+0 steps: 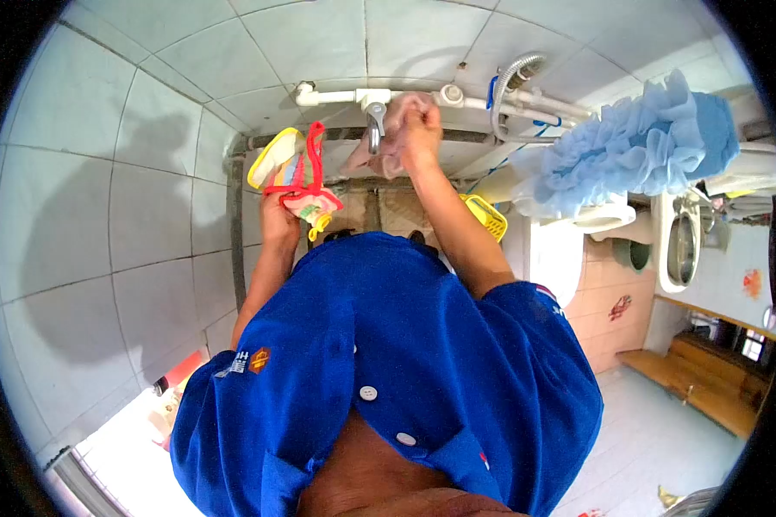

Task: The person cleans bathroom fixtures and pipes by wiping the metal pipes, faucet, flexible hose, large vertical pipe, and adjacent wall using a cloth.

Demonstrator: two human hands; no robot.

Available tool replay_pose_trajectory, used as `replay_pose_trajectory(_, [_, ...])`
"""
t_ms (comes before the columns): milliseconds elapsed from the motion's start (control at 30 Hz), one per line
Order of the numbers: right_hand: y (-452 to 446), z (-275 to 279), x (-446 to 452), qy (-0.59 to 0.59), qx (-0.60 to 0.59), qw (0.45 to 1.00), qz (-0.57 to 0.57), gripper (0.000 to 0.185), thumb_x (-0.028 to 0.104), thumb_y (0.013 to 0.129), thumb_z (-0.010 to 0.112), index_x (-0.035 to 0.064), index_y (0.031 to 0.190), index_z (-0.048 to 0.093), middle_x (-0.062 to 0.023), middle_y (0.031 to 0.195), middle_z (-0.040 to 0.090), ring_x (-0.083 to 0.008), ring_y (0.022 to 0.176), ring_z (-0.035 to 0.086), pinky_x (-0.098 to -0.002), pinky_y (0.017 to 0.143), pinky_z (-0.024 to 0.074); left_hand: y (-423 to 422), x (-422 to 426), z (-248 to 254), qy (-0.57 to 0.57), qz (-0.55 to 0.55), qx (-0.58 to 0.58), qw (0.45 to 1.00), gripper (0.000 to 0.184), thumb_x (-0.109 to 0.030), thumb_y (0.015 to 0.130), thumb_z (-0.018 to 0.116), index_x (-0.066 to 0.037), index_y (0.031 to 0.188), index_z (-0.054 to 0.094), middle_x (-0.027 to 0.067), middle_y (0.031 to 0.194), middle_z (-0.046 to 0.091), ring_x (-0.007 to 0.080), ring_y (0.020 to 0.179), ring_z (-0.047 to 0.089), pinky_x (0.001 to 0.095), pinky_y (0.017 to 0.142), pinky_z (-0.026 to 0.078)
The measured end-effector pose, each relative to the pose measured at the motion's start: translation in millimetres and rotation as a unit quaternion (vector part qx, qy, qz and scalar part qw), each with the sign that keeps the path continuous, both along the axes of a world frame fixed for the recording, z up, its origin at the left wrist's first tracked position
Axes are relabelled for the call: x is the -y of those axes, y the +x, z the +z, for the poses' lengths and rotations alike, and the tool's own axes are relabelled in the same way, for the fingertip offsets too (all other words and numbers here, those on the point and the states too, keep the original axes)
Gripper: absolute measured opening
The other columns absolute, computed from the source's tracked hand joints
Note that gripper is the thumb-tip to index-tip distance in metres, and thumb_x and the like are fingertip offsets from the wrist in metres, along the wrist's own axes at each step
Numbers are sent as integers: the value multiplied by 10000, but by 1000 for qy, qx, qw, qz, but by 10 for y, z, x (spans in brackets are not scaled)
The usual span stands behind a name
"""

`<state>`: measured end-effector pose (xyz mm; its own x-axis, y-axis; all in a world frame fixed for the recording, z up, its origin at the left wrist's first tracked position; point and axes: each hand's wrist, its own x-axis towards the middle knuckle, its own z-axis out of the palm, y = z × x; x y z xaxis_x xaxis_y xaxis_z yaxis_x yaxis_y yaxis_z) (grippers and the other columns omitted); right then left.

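Observation:
My left hand (278, 217) is closed around the lower part of a colourful, bag-like fabric item (295, 177) with red trim, a yellow-edged pale oval panel and a yellow tab at the bottom. Its exact kind is unclear. My right hand (422, 138) grips a thin, pale pink cloth (391, 142), bunched up beside the grey-handled tap (375, 116). The cloth hangs down behind and around the tap. Some fingers of both hands are hidden.
White pipes (336, 97) run along the tiled wall, with a flexible hose (500, 95) to the right. A yellow basket (488, 217) stands by my right forearm. Farther right are a frilly blue cover (638, 142), a washbasin (679, 241) and a wooden shelf (698, 383).

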<state>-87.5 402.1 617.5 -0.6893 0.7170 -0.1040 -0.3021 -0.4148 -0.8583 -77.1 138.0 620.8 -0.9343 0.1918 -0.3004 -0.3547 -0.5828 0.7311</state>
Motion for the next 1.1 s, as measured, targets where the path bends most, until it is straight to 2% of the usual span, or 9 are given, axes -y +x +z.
replay_pose_trajectory(167, [-25, -111, -150, -120, -86, 979, -137, 108, 47, 957, 535, 54, 1064, 534, -39, 961, 587, -130, 782, 557, -294, 654, 481, 37, 98, -24, 1, 5, 30, 1000, 493, -35, 856, 537, -2, 1344, 472, 138, 1246, 594, 244, 1106, 609, 372, 955, 494])
replay_pose_trajectory(233, [-139, -157, 14, -71, -7, 996, 54, 135, 46, 954, 543, 62, 1088, 546, -28, 924, 599, -128, 753, 556, -279, 620, 473, 44, 51, 34, -16, 5, 45, 999, 488, -35, 856, 538, -5, 1339, 479, 134, 1243, 596, 244, 1109, 608, 371, 959, 492])
replay_pose_trajectory(300, [-174, -126, 78, -31, 1, 999, 44, 136, 56, 952, 553, 79, 1086, 554, -14, 860, 605, -124, 714, 550, -265, 592, 458, 72, -35, 129, -16, 7, 41, 999, 489, -38, 857, 529, -8, 1342, 476, 132, 1246, 594, 243, 1106, 609, 370, 958, 492])
replay_pose_trajectory(533, [-8, -97, -158, -131, -75, 976, -157, 60, 68, 942, 550, 57, 1001, 548, -66, 930, 607, -185, 861, 604, -344, 731, 541, 89, 33, 112, -14, 15, 8, 1000, 493, -73, 875, 493, -27, 1364, 452, 133, 1260, 584, 240, 1106, 606, 372, 962, 487])
replay_pose_trajectory(600, [-116, -50, 49, 2, 60, 998, 18, 66, 44, 933, 581, 62, 987, 548, -46, 921, 601, -155, 809, 566, -291, 654, 496, 74, 24, 94, 5, -3, 21, 1000, 489, -72, 877, 494, -27, 1363, 454, 134, 1261, 584, 239, 1110, 604, 373, 965, 484])
replay_pose_trajectory(700, [-76, 58, -27, -49, 41, 996, 58, 61, 65, 937, 580, 60, 992, 555, -37, 926, 598, -143, 827, 574, -297, 733, 491, 107, -34, 136, 5, 17, 16, 1000, 487, -69, 877, 503, -28, 1361, 457, 135, 1263, 582, 238, 1111, 602, 372, 967, 482])
replay_pose_trajectory(767, [65, 253, -108, -53, 25, 997, 44, 42, 72, 943, 583, 53, 980, 577, -19, 896, 614, -111, 756, 554, -257, 648, 464, 62, -61, 196, -7, 57, -5, 998, 489, -66, 876, 510, -29, 1360, 458, 135, 1265, 581, 239, 1108, 604, 370, 967, 482])
replay_pose_trajectory(967, [-45, 156, -23, 112, 16, 992, 56, 65, 93, 933, 595, 45, 965, 625, -14, 869, 641, -110, 741, 568, -268, 667, 470, -12, 45, 2, 28, 26, -5, 999, 457, -70, 871, 533, 6, 1320, 489, 129, 1222, 609, 229, 1100, 608, 367, 942, 497])
replay_pose_trajectory(1100, [-85, 473, -309, 224, 135, 942, 208, 162, 127, 924, 611, 28, 1016, 700, 3, 742, 625, -67, 645, 529, -231, 580, 424, 24, -44, 244, -1, 36, -8, 999, 458, -53, 863, 525, 17, 1314, 488, 136, 1220, 610, 230, 1078, 620, 370, 926, 506])
